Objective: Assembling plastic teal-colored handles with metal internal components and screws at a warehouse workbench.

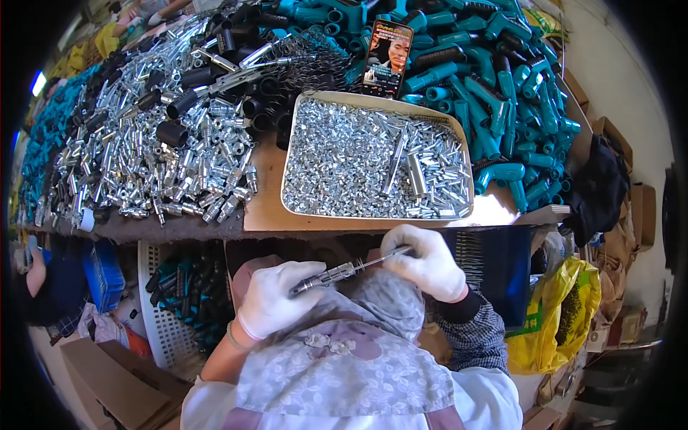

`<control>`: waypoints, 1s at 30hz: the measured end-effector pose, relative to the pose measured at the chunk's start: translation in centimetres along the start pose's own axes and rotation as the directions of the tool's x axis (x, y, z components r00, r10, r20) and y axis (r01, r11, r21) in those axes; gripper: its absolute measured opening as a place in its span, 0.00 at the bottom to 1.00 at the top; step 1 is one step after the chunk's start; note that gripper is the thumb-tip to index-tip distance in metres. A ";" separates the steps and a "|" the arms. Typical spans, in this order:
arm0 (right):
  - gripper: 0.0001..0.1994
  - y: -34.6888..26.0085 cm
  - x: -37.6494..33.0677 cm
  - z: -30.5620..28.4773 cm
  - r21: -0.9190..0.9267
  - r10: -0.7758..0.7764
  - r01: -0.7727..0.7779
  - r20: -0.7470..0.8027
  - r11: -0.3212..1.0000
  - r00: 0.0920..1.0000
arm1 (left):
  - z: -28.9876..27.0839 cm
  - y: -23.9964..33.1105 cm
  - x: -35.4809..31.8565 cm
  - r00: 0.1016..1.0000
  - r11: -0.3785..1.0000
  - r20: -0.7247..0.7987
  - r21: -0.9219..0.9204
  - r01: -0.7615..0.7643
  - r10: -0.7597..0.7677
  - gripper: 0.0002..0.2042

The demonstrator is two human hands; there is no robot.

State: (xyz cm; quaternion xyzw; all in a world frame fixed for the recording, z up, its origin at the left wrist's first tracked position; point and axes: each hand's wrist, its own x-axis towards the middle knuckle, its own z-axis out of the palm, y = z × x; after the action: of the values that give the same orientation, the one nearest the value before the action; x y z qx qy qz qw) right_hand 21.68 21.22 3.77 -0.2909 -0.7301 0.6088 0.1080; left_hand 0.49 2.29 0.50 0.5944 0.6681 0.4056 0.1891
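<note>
Both hands wear white gloves and meet over my lap, just below the table edge. My left hand point(276, 297) is closed round a shiny metal cylindrical fitting point(326, 276) with stepped rings, tilted up to the right. My right hand point(428, 264) pinches a thin metal rod point(383, 257), which runs left to the fitting's end. A small coil spring point(359, 264) seems to sit round the rod there; whether the rod enters the fitting I cannot tell. Beyond the hands, a shallow white tray point(289, 179) holds many small metal pieces, pins and a few tubes.
Heaped metal fittings point(208, 158) cover the table's left, teal plastic handles point(494, 100) its right. A phone point(388, 59) leans behind the tray, beside thin springs point(315, 61). Below stand a white perforated crate point(154, 287) and a yellow bag point(573, 301) at right.
</note>
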 end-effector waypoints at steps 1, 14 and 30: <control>0.07 0.1 0.2 0.5 -0.044 -0.054 0.055 0.029 0.998 0.998 | -0.1 0.4 0.0 0.999 1.000 0.027 0.000 0.022 -0.022 0.17; 0.18 2.4 0.6 3.7 -0.331 -0.326 0.358 0.149 0.873 0.934 | 0.8 -0.6 -0.3 0.998 0.988 0.057 -0.153 0.016 -0.007 0.15; 0.19 3.6 -1.2 5.7 0.185 -0.215 0.214 -0.015 0.959 0.977 | 0.1 -0.3 -0.4 0.996 0.999 -0.083 -0.046 0.015 -0.019 0.14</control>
State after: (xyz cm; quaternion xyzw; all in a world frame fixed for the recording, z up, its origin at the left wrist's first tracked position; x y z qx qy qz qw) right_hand 20.77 16.20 -0.76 -0.1971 -0.6979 0.6595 0.1979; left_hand 0.43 2.01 0.08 0.5667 0.6712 0.4435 0.1780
